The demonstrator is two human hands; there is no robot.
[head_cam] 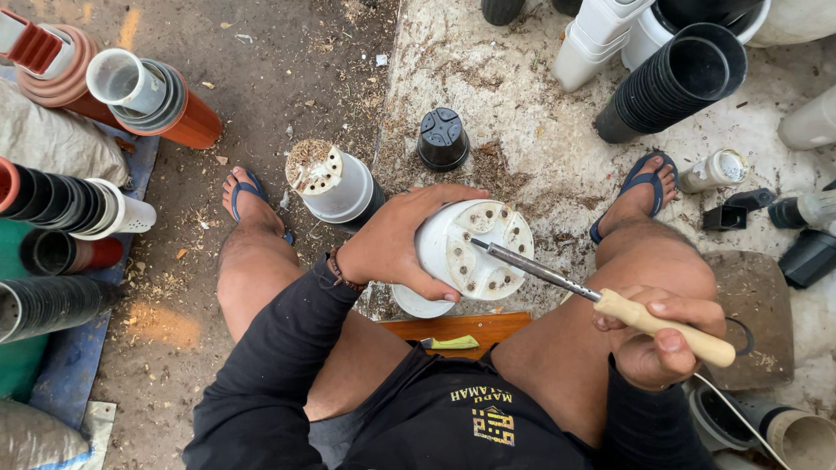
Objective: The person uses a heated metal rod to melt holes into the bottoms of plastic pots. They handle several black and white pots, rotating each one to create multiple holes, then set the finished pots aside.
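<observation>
While the left hand (392, 244) wraps around the side wall of a white plastic pot (470, 252), fingers curled and pressed against it, the pot is held between the knees with its base tipped up toward the camera, so the ring of drainage holes in the bottom faces the tool. The right hand (662, 335) is closed in a fist around the pale wooden handle of a soldering iron (601, 296), whose metal shaft slants up and left so that its tip rests on the pot's base near the middle. A thin white cord (740, 418) trails from the handle's end toward the lower right. Just beyond the held pot, a second white pot (335, 183) lies on the dirt, and a small black pot (442, 137) stands upside down. Stacks of black nursery pots (675, 78) lie farther off at the upper right.
</observation>
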